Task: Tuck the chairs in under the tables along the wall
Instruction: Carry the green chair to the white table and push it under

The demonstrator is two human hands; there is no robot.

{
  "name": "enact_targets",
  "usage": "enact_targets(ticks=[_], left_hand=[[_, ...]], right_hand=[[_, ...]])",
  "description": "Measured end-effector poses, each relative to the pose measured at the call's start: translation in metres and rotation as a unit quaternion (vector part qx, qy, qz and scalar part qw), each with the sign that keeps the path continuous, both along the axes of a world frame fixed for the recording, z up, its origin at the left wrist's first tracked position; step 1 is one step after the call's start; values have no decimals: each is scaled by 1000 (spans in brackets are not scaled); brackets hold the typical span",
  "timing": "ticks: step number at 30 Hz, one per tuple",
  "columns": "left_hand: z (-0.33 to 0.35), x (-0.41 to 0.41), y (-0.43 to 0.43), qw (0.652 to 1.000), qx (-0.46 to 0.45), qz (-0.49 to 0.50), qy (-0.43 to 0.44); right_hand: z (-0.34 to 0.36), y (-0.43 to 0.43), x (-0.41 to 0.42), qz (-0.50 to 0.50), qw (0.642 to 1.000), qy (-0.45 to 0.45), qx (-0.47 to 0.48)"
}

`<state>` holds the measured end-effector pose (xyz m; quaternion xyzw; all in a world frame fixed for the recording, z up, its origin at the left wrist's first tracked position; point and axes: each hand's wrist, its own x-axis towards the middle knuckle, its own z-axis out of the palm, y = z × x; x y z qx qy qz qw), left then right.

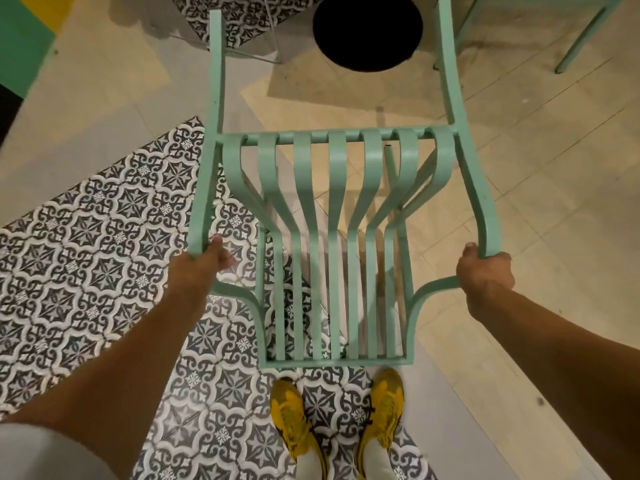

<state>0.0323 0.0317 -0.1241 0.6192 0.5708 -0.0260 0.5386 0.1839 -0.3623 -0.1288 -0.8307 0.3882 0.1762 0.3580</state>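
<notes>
A mint-green metal chair [337, 237] with curved slats fills the middle of the head view, seen from above and behind its backrest. My left hand [207, 261] grips the left armrest's near end. My right hand [485, 275] is closed around the right armrest's near end. The armrests stretch away from me toward a black round table base [367, 31] at the top of the view. Whether the chair's legs touch the floor is hidden.
Patterned black-and-white tiles [86, 254] cover the floor on the left and under my yellow shoes [339, 424]; beige tiles [536, 168] lie to the right. Another mint-green leg frame [585, 32] stands at the top right. A green and yellow wall edge [24, 39] is at the top left.
</notes>
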Motion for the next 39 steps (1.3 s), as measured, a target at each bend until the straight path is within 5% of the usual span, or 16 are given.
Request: enact_targets(ticks=[9, 22, 39], left_hand=[[8, 7, 24, 994, 14, -25, 107], [96, 13, 33, 990, 37, -112, 71], [172, 30, 14, 985, 132, -69, 82]], right_hand=[[31, 1, 5, 45, 999, 19, -24], [112, -5, 9, 141, 988, 29, -63], [182, 0, 44, 160, 974, -12, -159]])
